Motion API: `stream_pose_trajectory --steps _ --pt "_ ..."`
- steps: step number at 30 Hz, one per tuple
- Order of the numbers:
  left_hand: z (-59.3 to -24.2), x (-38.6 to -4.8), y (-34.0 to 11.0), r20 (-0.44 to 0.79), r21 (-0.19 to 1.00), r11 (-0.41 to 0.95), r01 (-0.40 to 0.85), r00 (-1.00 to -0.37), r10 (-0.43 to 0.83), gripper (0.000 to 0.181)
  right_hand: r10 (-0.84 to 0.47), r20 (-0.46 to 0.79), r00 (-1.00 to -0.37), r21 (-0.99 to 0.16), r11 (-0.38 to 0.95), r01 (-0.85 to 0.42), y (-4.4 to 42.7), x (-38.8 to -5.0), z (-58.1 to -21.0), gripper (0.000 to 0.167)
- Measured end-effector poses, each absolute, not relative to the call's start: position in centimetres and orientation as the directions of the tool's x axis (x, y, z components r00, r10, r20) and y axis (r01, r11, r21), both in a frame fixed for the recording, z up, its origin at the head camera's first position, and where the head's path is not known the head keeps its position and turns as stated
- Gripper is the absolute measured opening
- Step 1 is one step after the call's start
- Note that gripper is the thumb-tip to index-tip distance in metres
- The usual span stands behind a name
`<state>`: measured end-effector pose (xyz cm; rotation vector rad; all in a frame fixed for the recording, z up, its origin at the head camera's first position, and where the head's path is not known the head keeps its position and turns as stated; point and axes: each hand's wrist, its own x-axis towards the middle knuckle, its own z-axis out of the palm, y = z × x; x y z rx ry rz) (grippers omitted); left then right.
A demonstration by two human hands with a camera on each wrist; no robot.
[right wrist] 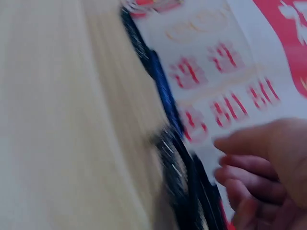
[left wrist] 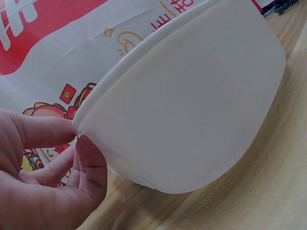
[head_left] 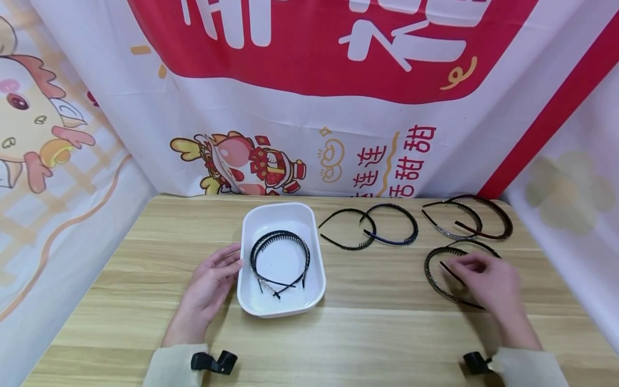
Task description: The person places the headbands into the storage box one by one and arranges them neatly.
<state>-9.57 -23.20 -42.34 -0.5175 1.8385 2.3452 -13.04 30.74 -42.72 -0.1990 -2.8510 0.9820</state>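
Observation:
My left hand (head_left: 213, 285) (left wrist: 53, 172) pinches the left rim of a white rectangular container (head_left: 317, 269) (left wrist: 182, 105) between thumb and fingers. Inside the container lie overlapping black toothed headbands (head_left: 282, 235). On the right, my right hand (head_left: 493, 285) (right wrist: 264, 167) hovers at a pair of overlapping dark headbands (head_left: 430, 275) and partly covers them in the head view. In the blurred right wrist view its fingers are loosely bent, with a gap by the thumb and nothing visible between them, beside dark headbands (right wrist: 175, 182).
Right of the container lie a black headband (head_left: 350, 248) and a blue-and-black one (head_left: 394, 243), overlapping. At the back right are a silver-and-black headband (head_left: 450, 235) and a brown-black one (head_left: 506, 220). A printed cloth (head_left: 309, 123) hangs behind the wooden table (head_left: 358, 344).

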Motion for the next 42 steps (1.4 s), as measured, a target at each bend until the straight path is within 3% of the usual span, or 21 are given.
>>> stream_pose_trajectory --steps 6,10,13,26,33,42 --pt "-42.3 -9.6 -23.1 -0.333 0.92 -0.256 -0.296 -0.936 -0.116 0.052 0.403 -0.141 -0.904 -0.617 0.679 0.398 37.4 -12.8 -42.5 0.053" --pt "-42.3 -9.6 -23.1 -0.332 0.921 -0.254 -0.295 -0.936 -0.117 0.052 0.39 -0.277 -0.878 -0.584 0.657 0.476 39.9 -12.6 -42.9 0.064" --pt "-42.2 -9.6 -23.1 -0.331 0.921 -0.254 -0.294 -0.936 -0.117 0.052 0.324 -0.338 -0.884 -0.598 0.651 0.467 40.5 -12.6 -43.1 0.065" --pt "-42.2 -9.6 -23.1 -0.324 0.926 -0.241 -0.29 -0.94 -0.111 0.052 0.28 -0.364 -0.888 -0.608 0.651 0.454 40.4 -12.7 -43.1 0.061" --pt "-42.5 -9.6 -23.2 -0.32 0.925 -0.251 -0.285 -0.941 -0.111 0.049 0.301 -0.335 -0.893 -0.667 0.594 0.45 40.3 -12.5 -43.2 0.046" --pt "-42.4 -9.6 -23.3 -0.316 0.926 -0.255 -0.28 -0.943 -0.109 0.047 0.368 -0.267 -0.89 -0.663 0.6 0.447 40.0 -12.3 -43.0 0.056"
